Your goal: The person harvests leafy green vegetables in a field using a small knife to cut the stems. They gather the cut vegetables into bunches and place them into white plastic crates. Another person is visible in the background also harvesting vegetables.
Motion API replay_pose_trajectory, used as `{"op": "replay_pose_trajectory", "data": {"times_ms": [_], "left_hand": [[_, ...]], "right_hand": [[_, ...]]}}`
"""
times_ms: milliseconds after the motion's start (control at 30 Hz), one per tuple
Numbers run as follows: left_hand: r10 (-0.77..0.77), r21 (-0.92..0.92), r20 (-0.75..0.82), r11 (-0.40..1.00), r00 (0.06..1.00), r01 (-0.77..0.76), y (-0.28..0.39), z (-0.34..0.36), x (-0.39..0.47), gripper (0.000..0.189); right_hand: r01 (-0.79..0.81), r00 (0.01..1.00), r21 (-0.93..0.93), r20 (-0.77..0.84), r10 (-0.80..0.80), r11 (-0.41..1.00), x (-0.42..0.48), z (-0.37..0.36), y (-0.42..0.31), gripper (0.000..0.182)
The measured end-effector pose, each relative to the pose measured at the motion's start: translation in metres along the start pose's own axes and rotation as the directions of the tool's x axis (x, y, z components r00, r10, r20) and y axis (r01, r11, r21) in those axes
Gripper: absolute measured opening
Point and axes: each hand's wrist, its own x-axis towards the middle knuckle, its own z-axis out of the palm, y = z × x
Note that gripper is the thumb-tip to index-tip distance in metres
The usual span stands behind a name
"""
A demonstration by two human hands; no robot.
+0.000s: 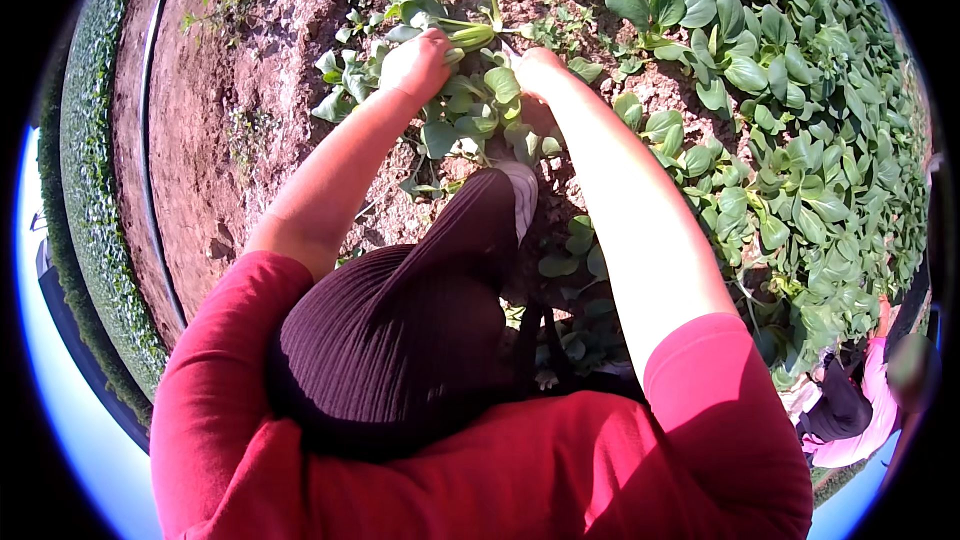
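My left hand (417, 69) is closed around the pale green stalks of a leafy green plant (474, 36), which looks like bok choy. Its leaves spread out beyond my fingers, and its base points toward my right hand (541, 73). That hand is curled close by, with a thin, pale blade (511, 54) sticking out toward the plant's base; any handle is hidden in the fist. Just below both hands, more leafy greens (472, 116) grow from the soil, nearly touching my wrists.
My bent knee (420, 315) and shoe (523, 191) lie between my arms. Dense leafy greens (787, 90) fill the right side. Bare soil (277, 52), a black hose (152, 75) and a green crop strip (97, 165) lie left. Another person (847, 405) crouches at lower right.
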Motion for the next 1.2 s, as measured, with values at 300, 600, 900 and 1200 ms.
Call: {"op": "replay_pose_trajectory", "data": {"times_ms": [300, 600, 900, 1200], "left_hand": [[-0.102, -0.941, 0.143, 0.295, 0.984, 0.167, 0.035, -0.080, -0.037, 0.019], [0.318, -0.845, 0.485, -0.070, 0.815, 0.530, 0.104, -0.075, -0.057, 0.025], [0.485, -0.731, 0.038, 0.610, 0.874, -0.307, 0.131, -0.089, -0.035, 0.047], [0.330, -0.678, 0.365, 0.735, 0.870, 0.006, 0.152, -0.072, -0.057, 0.068]], "right_hand": [[0.418, 0.896, 0.897, -0.381, -0.227, 0.142, -0.100, -0.019, 0.087, 0.020], [0.486, 0.858, 0.841, -0.407, -0.314, 0.238, -0.165, -0.059, 0.093, 0.040], [0.591, 0.807, 0.748, -0.543, -0.233, 0.302, -0.189, -0.049, 0.102, 0.028], [0.651, 0.751, 0.515, -0.545, -0.373, 0.558, -0.191, -0.025, 0.110, 0.031]]}}
